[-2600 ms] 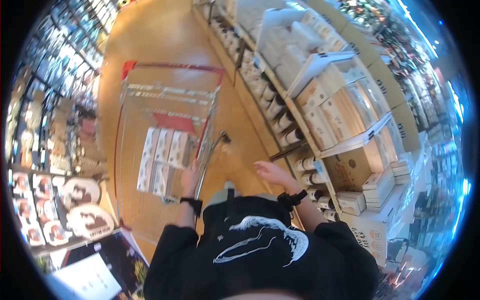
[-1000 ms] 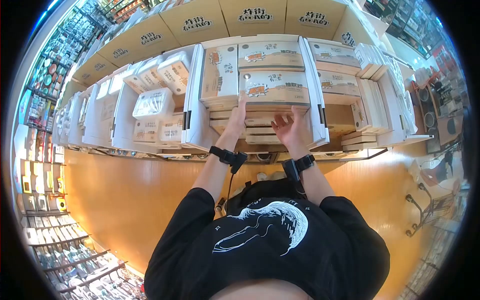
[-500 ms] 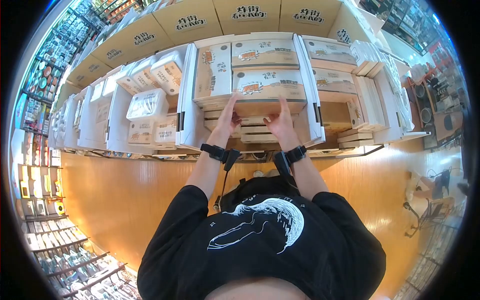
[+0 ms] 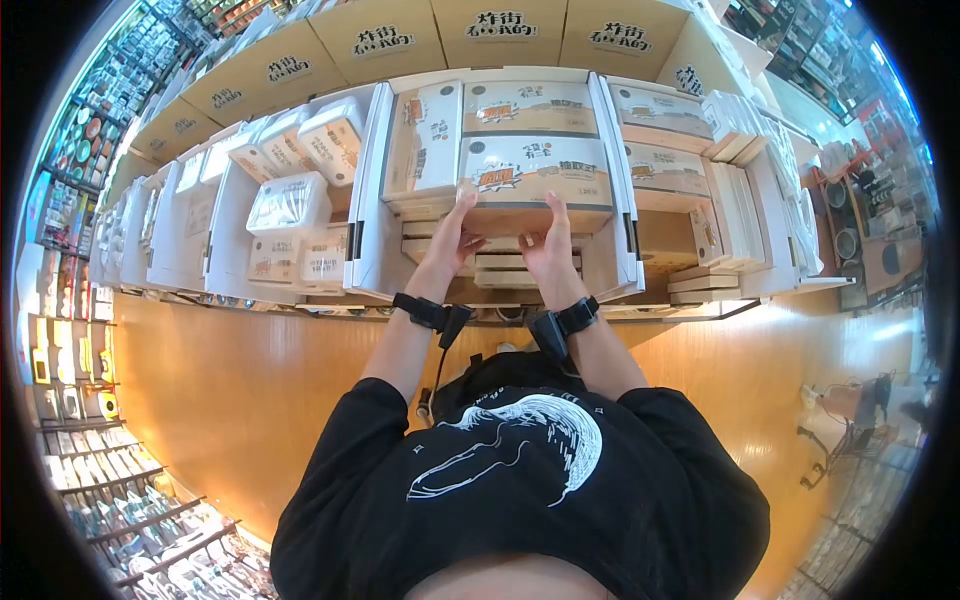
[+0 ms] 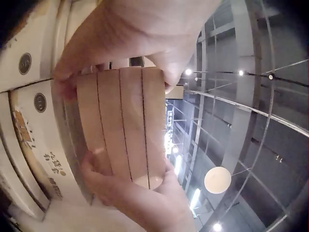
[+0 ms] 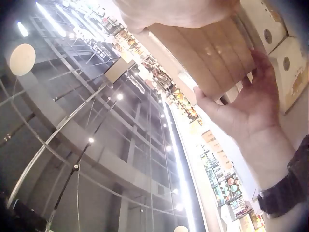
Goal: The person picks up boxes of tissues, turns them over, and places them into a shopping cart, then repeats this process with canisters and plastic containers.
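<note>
- Two bare hands grip one four-layer box pack (image 4: 535, 180), which is inside the middle white display tray (image 4: 383, 258), near its front.
- Left hand (image 4: 452, 240) holds the left part of the pack's near edge, with the thumb on top and the fingers curled underneath.
- Right hand (image 4: 550, 250) grips this same edge in a similar manner; its thumb lies inward from the pack's right corner.
- Just behind the pack, a second box pack (image 4: 530, 107) lies in the same direction.
- Just to the left of the pack, a sideways box pack (image 4: 422, 145) points away from the person.
- Lower than the pack and nearer to the person, thin flat boxes (image 4: 515, 268) are stacked.
- Farther left of the pack, beyond the tray wall, a shiny white packet (image 4: 288, 203) sits above other boxes.
- Right of the pack, in the neighbouring tray, thin boxes (image 4: 735, 205) stand on edge.
- Behind the pack, brown cardboard panels (image 4: 498, 50) bear printed characters.
- On the near side of the pack, the person's black T-shirt (image 4: 640, 500) shows a white drawing.
</note>
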Demonstrator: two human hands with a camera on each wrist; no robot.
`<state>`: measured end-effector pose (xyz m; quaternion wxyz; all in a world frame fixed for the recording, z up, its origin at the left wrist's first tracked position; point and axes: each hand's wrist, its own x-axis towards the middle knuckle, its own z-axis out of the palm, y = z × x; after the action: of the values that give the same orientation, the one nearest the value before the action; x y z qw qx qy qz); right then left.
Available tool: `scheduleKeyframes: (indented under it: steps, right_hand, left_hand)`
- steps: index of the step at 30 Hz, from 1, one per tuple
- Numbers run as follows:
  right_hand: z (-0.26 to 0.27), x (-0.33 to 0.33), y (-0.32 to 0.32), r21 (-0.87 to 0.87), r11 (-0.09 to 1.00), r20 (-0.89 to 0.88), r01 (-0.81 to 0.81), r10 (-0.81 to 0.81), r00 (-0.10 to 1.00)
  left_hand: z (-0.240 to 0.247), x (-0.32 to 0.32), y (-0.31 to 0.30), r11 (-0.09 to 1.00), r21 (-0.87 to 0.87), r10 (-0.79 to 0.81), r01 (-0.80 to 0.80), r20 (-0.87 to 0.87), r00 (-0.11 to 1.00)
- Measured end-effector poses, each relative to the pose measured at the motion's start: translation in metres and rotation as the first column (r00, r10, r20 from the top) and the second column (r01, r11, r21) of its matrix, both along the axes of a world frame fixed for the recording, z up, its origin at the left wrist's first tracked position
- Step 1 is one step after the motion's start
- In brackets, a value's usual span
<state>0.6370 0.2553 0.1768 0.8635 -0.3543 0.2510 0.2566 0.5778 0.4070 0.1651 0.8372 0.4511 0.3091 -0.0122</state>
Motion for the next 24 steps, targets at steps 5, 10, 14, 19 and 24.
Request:
scheduleKeyframes:
  steps: [5, 10, 14, 19, 24]
  right_hand:
    - [-0.016, 0.003, -0.002, 0.018, 1.000, 0.015, 0.002, -0.003, 1.000]
    - [-0.022, 0.003, -0.002, -0.041, 0.999, -0.043, 0.025, -0.026, 0.999]
    - [-0.033, 0.001, -0.003, -0.068, 0.997, -0.059, 0.024, -0.028, 0.998]
    - [-0.022, -0.020, -0.011, -0.030, 0.998, -0.070, 0.063, -0.065, 0.995]
    - [-0.021, -0.047, -0.027, 0.020, 0.996, -0.074, 0.086, -0.085, 0.994]
  left_hand:
    - [-0.002, -0.001, 0.006, 0.987, 0.139, -0.077, 0.085, -0.061, 0.995]
    - [-0.007, 0.005, 0.022, 0.990, 0.098, -0.091, 0.106, -0.147, 0.985]
    - [-0.011, 0.012, 0.031, 0.961, 0.241, -0.086, 0.135, -0.204, 0.975]
    - [0.001, 0.009, 0.027, 0.951, 0.253, -0.114, 0.179, -0.253, 0.961]
    - [0.001, 0.001, 0.023, 0.969, 0.144, -0.183, 0.200, -0.122, 0.976]
